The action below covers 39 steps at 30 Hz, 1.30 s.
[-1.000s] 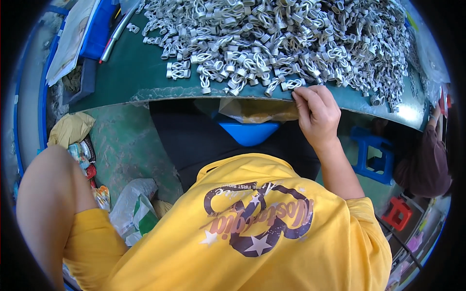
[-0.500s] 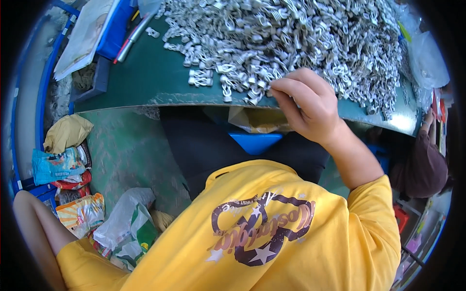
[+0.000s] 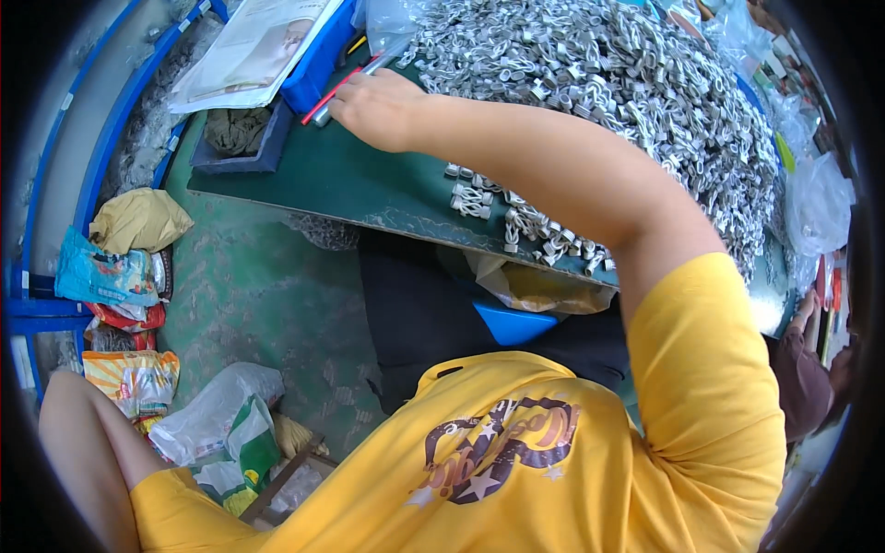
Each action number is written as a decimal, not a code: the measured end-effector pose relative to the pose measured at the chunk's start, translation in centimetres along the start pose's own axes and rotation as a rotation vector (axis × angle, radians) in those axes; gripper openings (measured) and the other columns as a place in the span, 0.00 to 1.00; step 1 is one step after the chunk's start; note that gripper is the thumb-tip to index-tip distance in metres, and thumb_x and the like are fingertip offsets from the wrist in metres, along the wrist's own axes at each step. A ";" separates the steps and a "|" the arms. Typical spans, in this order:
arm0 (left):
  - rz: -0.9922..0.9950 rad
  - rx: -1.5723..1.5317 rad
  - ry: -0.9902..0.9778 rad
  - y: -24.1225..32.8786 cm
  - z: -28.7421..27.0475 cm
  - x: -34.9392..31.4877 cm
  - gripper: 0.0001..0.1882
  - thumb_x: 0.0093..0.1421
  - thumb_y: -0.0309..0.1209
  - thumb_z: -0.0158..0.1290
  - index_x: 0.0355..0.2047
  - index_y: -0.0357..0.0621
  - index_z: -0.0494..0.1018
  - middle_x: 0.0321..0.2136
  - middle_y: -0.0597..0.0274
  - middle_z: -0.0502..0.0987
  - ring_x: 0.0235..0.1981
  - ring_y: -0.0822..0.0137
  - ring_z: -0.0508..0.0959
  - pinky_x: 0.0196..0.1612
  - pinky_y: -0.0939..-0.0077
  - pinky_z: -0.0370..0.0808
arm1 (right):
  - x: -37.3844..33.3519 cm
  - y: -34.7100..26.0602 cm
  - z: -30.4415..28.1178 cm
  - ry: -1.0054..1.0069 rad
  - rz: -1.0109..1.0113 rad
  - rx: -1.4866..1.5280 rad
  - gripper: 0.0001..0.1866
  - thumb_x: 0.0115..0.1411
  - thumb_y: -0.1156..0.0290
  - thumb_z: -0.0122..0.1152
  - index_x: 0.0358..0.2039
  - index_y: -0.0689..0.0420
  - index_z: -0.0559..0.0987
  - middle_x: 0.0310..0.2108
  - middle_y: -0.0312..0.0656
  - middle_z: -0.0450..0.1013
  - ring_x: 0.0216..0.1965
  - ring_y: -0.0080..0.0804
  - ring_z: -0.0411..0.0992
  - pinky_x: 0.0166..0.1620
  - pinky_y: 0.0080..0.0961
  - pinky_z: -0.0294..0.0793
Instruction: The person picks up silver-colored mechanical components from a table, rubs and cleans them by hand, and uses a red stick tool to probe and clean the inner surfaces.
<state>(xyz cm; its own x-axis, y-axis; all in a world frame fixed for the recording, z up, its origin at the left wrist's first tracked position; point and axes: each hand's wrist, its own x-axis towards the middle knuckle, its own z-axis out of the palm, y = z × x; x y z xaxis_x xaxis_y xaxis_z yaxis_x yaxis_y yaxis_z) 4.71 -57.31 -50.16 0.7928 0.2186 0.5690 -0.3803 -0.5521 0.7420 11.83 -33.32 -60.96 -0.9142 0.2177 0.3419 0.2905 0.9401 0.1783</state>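
- The right hand (image 3: 380, 111) is at the table's far left, palm down, its bent fingertips at a silver rod (image 3: 320, 118) and a red stick (image 3: 323, 100), 2 slim things lying side by side.
- Whether those fingers are pinched on 1 of the 2, or only resting over them, I cannot tell: the back of the hand hides the undersides of the fingers.
- The left hand is out of view; only the bent left arm (image 3: 74, 415) shows, low at the left.
- The step in hand, as I judge it, is reaching for or taking hold of the rod or the stick, away from the looped pieces.
- A lift from this pose would call for thumb and fingers closed around just 1 of the 2, then a rise clear of the blue bin (image 3: 318, 55) just beside them.
- Drawing back would call for care too: the right forearm (image 3: 516, 138) lies across the front of the pile.
- The grey looped pieces (image 3: 572, 60) are heaped over the middle and right of the green table (image 3: 318, 180); a small cluster (image 3: 472, 201) sits near the front edge, below the forearm.
- Farther out, paper sheets (image 3: 253, 55) overlap the bin, a grey box (image 3: 263, 158) holds something dark, and another person's dark sleeve (image 3: 800, 373) shows at the far right.
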 end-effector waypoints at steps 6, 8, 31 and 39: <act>-0.105 0.015 0.120 -0.9 -0.2 -2.1 0.09 0.51 0.30 0.42 0.23 0.41 0.71 0.17 0.64 0.67 0.17 0.71 0.68 0.19 0.78 0.66 | 3.0 -1.2 2.0 -0.215 0.280 0.139 0.19 0.57 0.56 0.46 0.42 0.58 0.72 0.39 0.45 0.68 0.45 0.40 0.65 0.44 0.35 0.67; -0.127 0.017 0.157 -1.3 -0.3 -2.7 0.09 0.51 0.30 0.42 0.23 0.41 0.71 0.17 0.64 0.67 0.17 0.71 0.69 0.19 0.78 0.66 | 3.0 -1.4 2.6 -0.160 0.288 0.172 0.20 0.57 0.55 0.46 0.42 0.57 0.72 0.39 0.45 0.68 0.45 0.41 0.65 0.45 0.34 0.66; -0.221 -0.052 0.228 -4.8 -0.8 -2.4 0.10 0.52 0.29 0.40 0.24 0.39 0.71 0.17 0.62 0.68 0.18 0.69 0.70 0.21 0.75 0.68 | 4.5 -2.0 -0.2 -0.158 -0.017 0.084 0.10 0.51 0.70 0.48 0.34 0.55 0.75 0.30 0.44 0.73 0.34 0.41 0.72 0.32 0.36 0.70; -0.197 -0.071 0.202 -5.1 -0.6 -1.7 0.11 0.52 0.29 0.39 0.24 0.38 0.71 0.17 0.62 0.69 0.18 0.68 0.70 0.21 0.74 0.69 | -3.8 -3.7 -10.6 0.483 0.113 0.610 0.08 0.52 0.72 0.47 0.34 0.59 0.67 0.30 0.50 0.70 0.31 0.49 0.70 0.32 0.37 0.70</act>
<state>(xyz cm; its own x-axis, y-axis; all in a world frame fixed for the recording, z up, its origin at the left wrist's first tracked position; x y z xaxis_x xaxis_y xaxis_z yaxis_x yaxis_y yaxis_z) 4.97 -54.39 -54.68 0.7466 0.4756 0.4652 -0.2664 -0.4271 0.8641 17.24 -40.42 -53.14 -0.6237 0.3137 0.7160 0.0395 0.9274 -0.3719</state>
